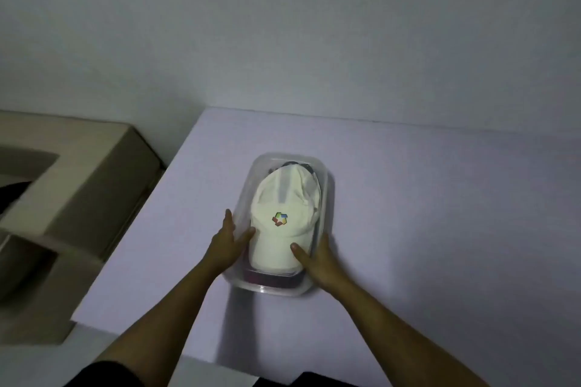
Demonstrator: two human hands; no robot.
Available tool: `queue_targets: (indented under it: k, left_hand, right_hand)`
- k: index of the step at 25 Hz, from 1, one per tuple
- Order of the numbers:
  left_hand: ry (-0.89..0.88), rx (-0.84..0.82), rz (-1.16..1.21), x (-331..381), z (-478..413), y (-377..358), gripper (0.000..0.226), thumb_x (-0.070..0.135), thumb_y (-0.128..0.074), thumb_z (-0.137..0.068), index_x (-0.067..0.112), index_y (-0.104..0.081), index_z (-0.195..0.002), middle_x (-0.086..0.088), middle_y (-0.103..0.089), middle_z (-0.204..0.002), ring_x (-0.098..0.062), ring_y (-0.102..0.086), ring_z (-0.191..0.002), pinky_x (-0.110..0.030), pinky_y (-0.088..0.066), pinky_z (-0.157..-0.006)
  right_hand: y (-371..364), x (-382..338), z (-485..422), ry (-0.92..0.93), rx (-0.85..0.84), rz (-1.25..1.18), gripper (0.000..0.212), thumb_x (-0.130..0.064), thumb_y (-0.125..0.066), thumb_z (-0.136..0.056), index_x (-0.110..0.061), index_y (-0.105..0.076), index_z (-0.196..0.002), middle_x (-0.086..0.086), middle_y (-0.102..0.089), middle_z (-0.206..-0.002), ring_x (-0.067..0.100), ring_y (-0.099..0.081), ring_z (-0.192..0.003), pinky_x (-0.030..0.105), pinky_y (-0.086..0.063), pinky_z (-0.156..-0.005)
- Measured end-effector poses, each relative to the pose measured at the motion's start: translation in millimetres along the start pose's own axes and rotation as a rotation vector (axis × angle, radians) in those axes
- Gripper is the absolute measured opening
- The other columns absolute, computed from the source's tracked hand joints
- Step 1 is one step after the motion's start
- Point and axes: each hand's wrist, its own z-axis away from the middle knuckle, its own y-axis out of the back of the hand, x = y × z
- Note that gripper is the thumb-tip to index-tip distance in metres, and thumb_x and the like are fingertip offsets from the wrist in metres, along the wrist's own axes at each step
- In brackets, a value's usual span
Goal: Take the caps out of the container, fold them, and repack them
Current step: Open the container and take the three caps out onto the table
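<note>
- Left hand (227, 240) fingers (229, 219) spread along the container's left wall, thumb hooked over the rim toward the white cap (284, 220).
- Right hand (320, 258) fingers spread on the right wall, thumb resting on the brim.
- Cap atop darker caps (270, 276) in the clear container (328, 195), long axis running away, brim nearest; equally close to both hands.
- Container mid-surface (440, 214).
</note>
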Motion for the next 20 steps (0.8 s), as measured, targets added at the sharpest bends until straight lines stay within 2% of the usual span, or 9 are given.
queue_targets:
  k: [2,7,10,12,15,17,20]
  left_hand:
    - [0.005,0.069,0.062,1,-2,-2,0.08,0.047,-0.052,-0.089,0.014,-0.01,-0.149,-0.014,-0.033,-0.152,-0.036,-0.039,-0.134,-0.047,-0.036,-0.107]
    - [-0.072,0.101,0.064,24,7,-27,0.062,0.035,-0.046,-0.095,0.011,-0.021,-0.147,-0.015,-0.042,-0.146,-0.036,-0.044,-0.13,-0.045,-0.037,-0.106]
    - [-0.143,0.072,0.076,53,15,-64,0.06,0.035,-0.045,-0.096,0.011,-0.022,-0.146,-0.013,-0.044,-0.144,-0.035,-0.046,-0.129,-0.044,-0.038,-0.105]
    - [-0.175,0.032,0.094,71,19,-91,0.061,0.038,-0.045,-0.095,0.012,-0.023,-0.146,-0.011,-0.043,-0.146,-0.034,-0.046,-0.129,-0.044,-0.039,-0.105]
    - [-0.165,-0.009,0.105,85,25,-121,0.066,0.044,-0.045,-0.093,0.014,-0.022,-0.147,-0.008,-0.041,-0.148,-0.033,-0.046,-0.13,-0.047,-0.039,-0.105]
    - [-0.151,-0.03,0.108,86,31,-135,0.067,0.045,-0.045,-0.092,0.014,-0.022,-0.147,-0.008,-0.041,-0.148,-0.033,-0.046,-0.13,-0.047,-0.039,-0.106]
    - [-0.138,-0.036,0.104,85,34,-146,0.069,0.045,-0.045,-0.092,0.015,-0.019,-0.148,-0.009,-0.039,-0.15,-0.033,-0.044,-0.132,-0.048,-0.038,-0.107]
  right_hand:
    - [-4,-4,2,-0.039,0.048,0.002,0.074,-0.031,-0.057,-0.09,-0.011,-0.012,-0.145,0.006,-0.035,-0.147,0.024,-0.038,-0.133,0.02,-0.03,-0.094]
    - [34,-4,16,-0.042,0.096,0.054,0.061,-0.031,-0.05,-0.094,-0.011,-0.02,-0.144,0.006,-0.04,-0.144,0.025,-0.042,-0.129,0.021,-0.034,-0.09]
    - [76,5,34,-0.045,0.169,0.091,0.061,-0.033,-0.048,-0.095,-0.01,-0.02,-0.144,0.01,-0.04,-0.145,0.027,-0.042,-0.13,0.022,-0.033,-0.09]
    - [107,15,45,-0.076,0.224,0.088,0.062,-0.033,-0.047,-0.095,-0.009,-0.019,-0.145,0.011,-0.038,-0.147,0.028,-0.039,-0.132,0.024,-0.032,-0.096]
    - [140,33,56,-0.119,0.23,0.113,0.074,-0.046,-0.048,-0.091,-0.011,-0.013,-0.147,0.01,-0.031,-0.152,0.028,-0.035,-0.136,0.038,-0.03,-0.112]
    - [150,45,62,-0.145,0.221,0.126,0.08,-0.053,-0.047,-0.088,-0.014,-0.011,-0.148,0.01,-0.029,-0.154,0.028,-0.034,-0.137,0.047,-0.03,-0.113]
    - [151,58,67,-0.156,0.248,0.113,0.076,-0.047,-0.048,-0.091,-0.014,-0.012,-0.149,0.009,-0.028,-0.154,0.027,-0.033,-0.138,0.044,-0.029,-0.114]
